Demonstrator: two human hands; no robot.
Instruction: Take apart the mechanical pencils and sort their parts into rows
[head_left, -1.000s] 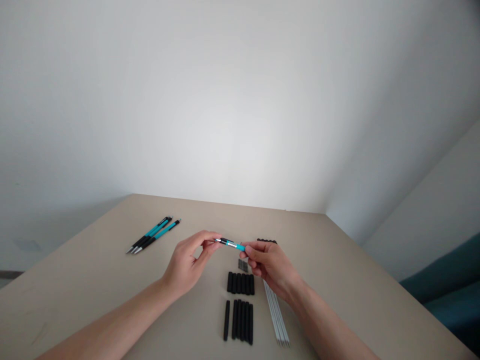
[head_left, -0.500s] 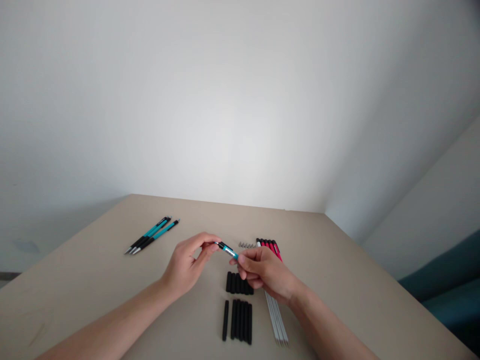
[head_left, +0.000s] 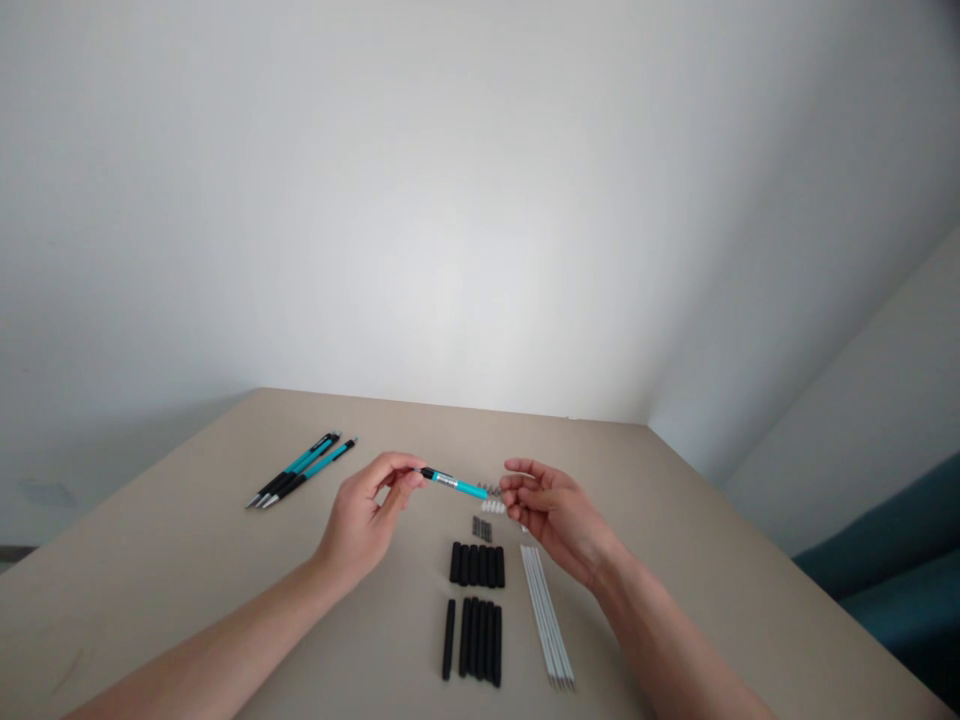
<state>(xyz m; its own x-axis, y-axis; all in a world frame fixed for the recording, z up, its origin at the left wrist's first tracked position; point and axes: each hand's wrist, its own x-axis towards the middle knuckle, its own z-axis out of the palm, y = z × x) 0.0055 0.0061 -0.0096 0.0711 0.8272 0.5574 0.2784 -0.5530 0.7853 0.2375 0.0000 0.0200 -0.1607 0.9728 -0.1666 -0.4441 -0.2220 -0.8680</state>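
My left hand (head_left: 369,505) pinches the black clip end of a teal pen barrel (head_left: 465,486), held tilted slightly downward to the right above the table. My right hand (head_left: 551,508) is just beyond the barrel's free end, apart from it, its fingers loosely bent and spread with nothing visible in them. Under and beyond the barrel lie small metal springs (head_left: 491,490) and short white pieces (head_left: 493,507). Small dark grey pieces (head_left: 482,528) form a row nearer to me. The red-pink barrels are hidden behind my right hand.
Closer to me are a row of short black sleeves (head_left: 478,565), a row of longer black tubes (head_left: 481,640) and a single black tube (head_left: 448,640). White refills (head_left: 547,615) lie right of them. Three teal-and-black pens (head_left: 300,470) rest at the left. A wall (head_left: 465,200) rises behind the table (head_left: 187,560).
My right hand has let go of the teal barrel and moved right, showing its full length. My left hand has shifted slightly left and up with the barrel.
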